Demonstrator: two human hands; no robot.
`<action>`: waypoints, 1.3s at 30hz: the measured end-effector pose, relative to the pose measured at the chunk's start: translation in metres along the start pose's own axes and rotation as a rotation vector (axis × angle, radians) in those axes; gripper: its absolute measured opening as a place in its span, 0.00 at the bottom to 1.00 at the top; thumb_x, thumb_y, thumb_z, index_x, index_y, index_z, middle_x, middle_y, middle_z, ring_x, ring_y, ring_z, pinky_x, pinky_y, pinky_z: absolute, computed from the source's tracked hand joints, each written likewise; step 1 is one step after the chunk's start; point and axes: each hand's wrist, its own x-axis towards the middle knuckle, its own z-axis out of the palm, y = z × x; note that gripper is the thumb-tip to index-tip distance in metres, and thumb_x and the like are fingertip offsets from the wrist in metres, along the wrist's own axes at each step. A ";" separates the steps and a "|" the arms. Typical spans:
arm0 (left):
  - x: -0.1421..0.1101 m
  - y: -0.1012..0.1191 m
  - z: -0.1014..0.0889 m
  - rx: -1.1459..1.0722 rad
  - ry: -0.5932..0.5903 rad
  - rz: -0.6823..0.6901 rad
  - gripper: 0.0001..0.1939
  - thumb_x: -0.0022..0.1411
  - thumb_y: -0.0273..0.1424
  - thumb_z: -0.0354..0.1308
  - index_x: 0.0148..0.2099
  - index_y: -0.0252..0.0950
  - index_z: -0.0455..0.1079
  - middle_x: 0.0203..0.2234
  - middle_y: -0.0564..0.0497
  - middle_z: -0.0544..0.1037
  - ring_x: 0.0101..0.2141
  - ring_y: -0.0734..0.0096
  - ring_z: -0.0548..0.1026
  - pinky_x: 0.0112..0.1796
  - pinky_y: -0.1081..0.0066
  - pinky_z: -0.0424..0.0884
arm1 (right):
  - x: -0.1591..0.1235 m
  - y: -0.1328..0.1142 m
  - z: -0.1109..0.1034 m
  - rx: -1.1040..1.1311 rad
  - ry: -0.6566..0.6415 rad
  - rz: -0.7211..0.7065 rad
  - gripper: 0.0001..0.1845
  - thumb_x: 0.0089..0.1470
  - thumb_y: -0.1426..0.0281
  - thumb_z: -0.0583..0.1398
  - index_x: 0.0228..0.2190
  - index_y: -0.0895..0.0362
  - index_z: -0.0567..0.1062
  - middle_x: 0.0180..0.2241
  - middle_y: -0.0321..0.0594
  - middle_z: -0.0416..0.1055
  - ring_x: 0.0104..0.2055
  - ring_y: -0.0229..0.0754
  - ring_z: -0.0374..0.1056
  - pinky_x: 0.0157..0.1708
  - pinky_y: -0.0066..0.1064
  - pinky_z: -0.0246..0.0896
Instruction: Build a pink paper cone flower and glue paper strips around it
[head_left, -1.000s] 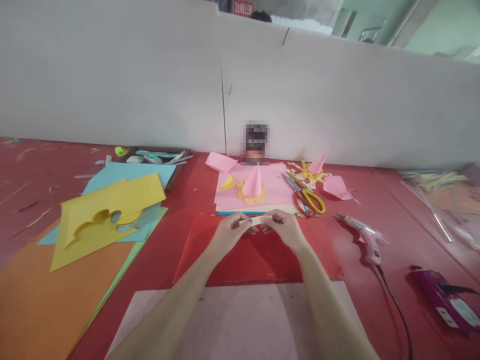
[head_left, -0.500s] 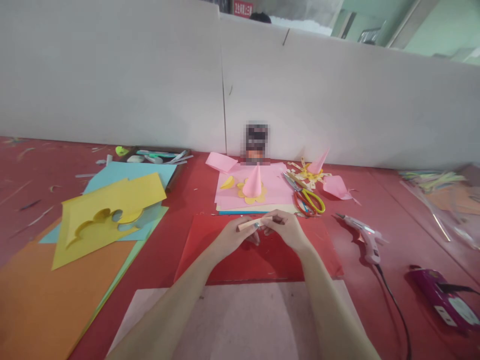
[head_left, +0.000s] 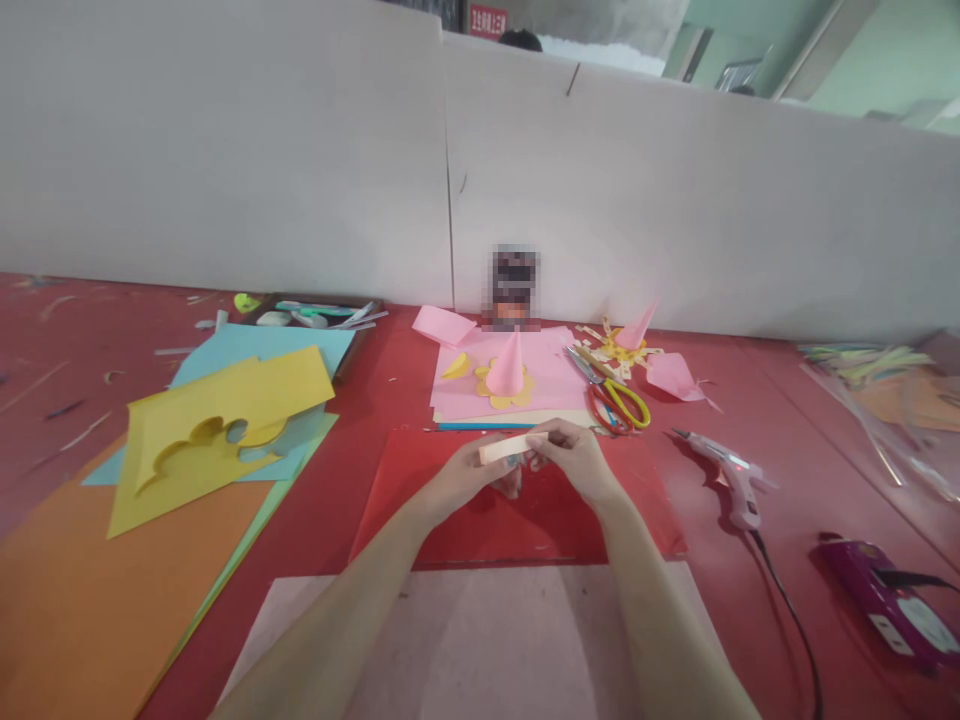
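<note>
A narrow cream paper strip [head_left: 504, 449] is held level between my two hands, above a red board [head_left: 450, 525]. My left hand [head_left: 469, 475] is closed on its left end, and my right hand [head_left: 566, 452] pinches the right end; some fingertips are hidden under the strip. Just beyond the hands, a pink paper cone [head_left: 506, 366] stands on a yellow flower-shaped paper base [head_left: 517, 397], over pink sheets [head_left: 555, 350]. Scissors [head_left: 611, 392] with red and yellow handles lie to the right of the cone, partly on those sheets.
To the right lie a glue gun [head_left: 724, 470] with its cord and a purple power strip [head_left: 892, 600]. Cut yellow card [head_left: 180, 410] and coloured sheets [head_left: 165, 560] cover the left. A second pink cone [head_left: 637, 330] stands among scraps before the white partition [head_left: 300, 150].
The strip has turned in my hands, so more of its pale flat side faces up. My right fingers have shifted slightly along its end. The surrounding things stay put.
</note>
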 end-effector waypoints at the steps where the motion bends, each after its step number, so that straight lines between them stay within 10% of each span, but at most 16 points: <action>1: 0.000 0.001 0.000 -0.013 -0.020 0.002 0.16 0.55 0.44 0.54 0.36 0.34 0.66 0.24 0.52 0.72 0.25 0.72 0.71 0.32 0.68 0.69 | 0.000 0.000 0.000 0.002 -0.007 -0.003 0.11 0.40 0.62 0.65 0.25 0.57 0.74 0.20 0.32 0.71 0.20 0.34 0.66 0.23 0.27 0.66; 39: 0.004 -0.006 0.003 0.175 0.083 -0.198 0.15 0.58 0.42 0.48 0.34 0.35 0.65 0.22 0.52 0.74 0.21 0.73 0.73 0.23 0.74 0.68 | -0.001 -0.002 -0.001 -0.236 -0.019 -0.035 0.11 0.44 0.62 0.62 0.27 0.57 0.74 0.22 0.34 0.71 0.23 0.35 0.67 0.26 0.28 0.66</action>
